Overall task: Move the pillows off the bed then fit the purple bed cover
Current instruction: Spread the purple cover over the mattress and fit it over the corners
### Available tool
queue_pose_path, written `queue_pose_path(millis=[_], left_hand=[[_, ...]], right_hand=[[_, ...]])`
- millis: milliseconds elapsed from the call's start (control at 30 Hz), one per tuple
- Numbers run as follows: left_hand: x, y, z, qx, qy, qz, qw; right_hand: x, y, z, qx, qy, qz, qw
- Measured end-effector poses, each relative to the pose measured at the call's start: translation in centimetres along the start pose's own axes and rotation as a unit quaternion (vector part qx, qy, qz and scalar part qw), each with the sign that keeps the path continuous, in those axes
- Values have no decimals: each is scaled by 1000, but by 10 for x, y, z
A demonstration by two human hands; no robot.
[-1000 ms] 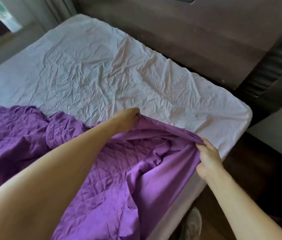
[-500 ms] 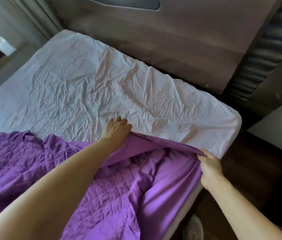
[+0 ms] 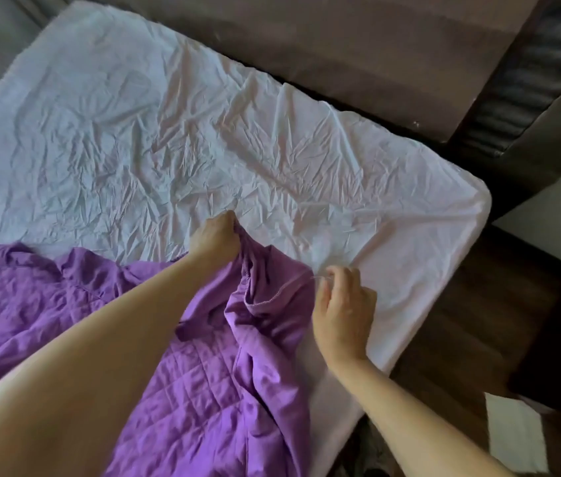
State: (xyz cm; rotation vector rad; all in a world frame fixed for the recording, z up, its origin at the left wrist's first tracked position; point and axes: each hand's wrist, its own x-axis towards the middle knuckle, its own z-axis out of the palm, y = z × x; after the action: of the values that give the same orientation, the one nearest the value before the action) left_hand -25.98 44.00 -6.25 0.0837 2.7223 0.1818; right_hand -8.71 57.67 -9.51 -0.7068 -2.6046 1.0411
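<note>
The quilted purple bed cover lies bunched over the near part of the bed's wrinkled pale fitted sheet — the far half and the right corner are bare. The left hand is clenched on a gathered fold of its edge; the right hand pinches the edge just beside it — fingers curled.

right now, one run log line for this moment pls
step: fitting purple cover | left hand: gripping cover edge | right hand: pinching cover edge | white sheet: far half bare | pillows: none in view
</note>
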Motion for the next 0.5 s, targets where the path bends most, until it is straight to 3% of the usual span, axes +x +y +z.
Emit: queue_pose_path(millis=[100, 233, 333, 400, 500], left_hand=[[-1, 11, -1, 15, 18, 31, 999], [-5, 32, -5, 22, 10, 112, 993], [1, 27, -12, 5, -29, 205, 978], [2, 9, -17, 48, -61, 266, 961], [1, -22, -15, 242, -98, 269, 927]], right_hand=[[-44, -36, 30, -35, -75, -95, 992], [-57, -49, 66, -184, -191, 1, 964], [-29, -20, 57, -243, -134, -17, 961], [-8, 11, 39, -259, -98, -44, 960], [24, 41, -6, -196, -92, 76, 973]])
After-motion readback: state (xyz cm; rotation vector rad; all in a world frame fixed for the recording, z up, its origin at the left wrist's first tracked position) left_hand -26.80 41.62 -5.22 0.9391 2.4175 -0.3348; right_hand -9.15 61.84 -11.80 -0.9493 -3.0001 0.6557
